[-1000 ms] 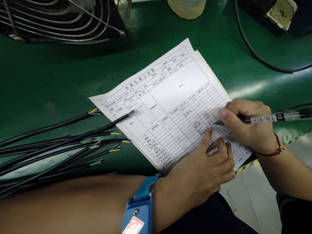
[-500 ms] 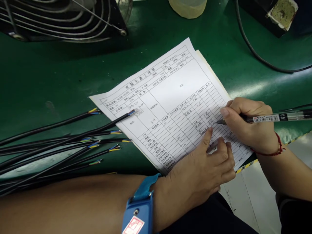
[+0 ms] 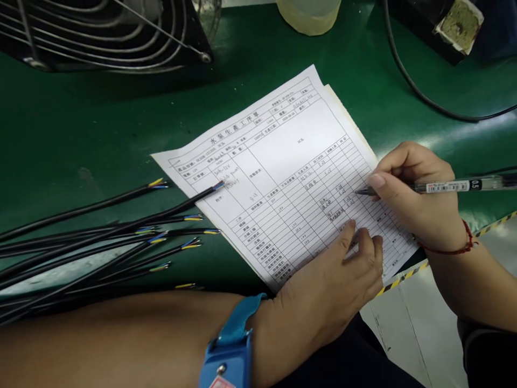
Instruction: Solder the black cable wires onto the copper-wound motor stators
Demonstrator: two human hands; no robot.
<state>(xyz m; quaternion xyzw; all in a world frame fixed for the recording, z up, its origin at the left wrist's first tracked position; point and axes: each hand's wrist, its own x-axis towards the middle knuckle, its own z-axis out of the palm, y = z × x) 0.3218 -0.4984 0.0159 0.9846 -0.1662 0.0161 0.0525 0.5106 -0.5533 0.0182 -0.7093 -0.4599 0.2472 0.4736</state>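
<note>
Moved since the earlier frame: right hand [image 3: 422, 196] and pen [image 3: 447, 187], shifted slightly toward the far side; pen tip now away from the lower written dates, leaving them in plain sight. Left hand [image 3: 327, 288]: index fingertip drawn a little nearer.

Right hand: closed around the pen in a writing grip, at the right edge of the printed sheet [image 3: 299, 145]. Pen: black and clear, white label, tip pointing left over the ruled rows; contact with the paper cannot be told. Red bracelet [image 3: 448, 249] at the wrist.

Left hand: grasping nothing, fingers loosely bent, laid over the near edge of the sheet. Blue wrist strap [image 3: 230, 350] on that arm.

Printed sheet: one, ruled and partly handwritten, aslant on the green tabletop [image 3: 109, 118], reaching to the far side of the left hand and to the left of the right hand; yellowish edge of a backing showing at right.

Black cables [image 3: 121, 231]: several, bare coloured wire ends, left of the sheet; one end overlaps it.

Fan [image 3: 92, 35]: far left. Sponge [image 3: 460, 27] and black cord [image 3: 416, 89]: far right.
</note>
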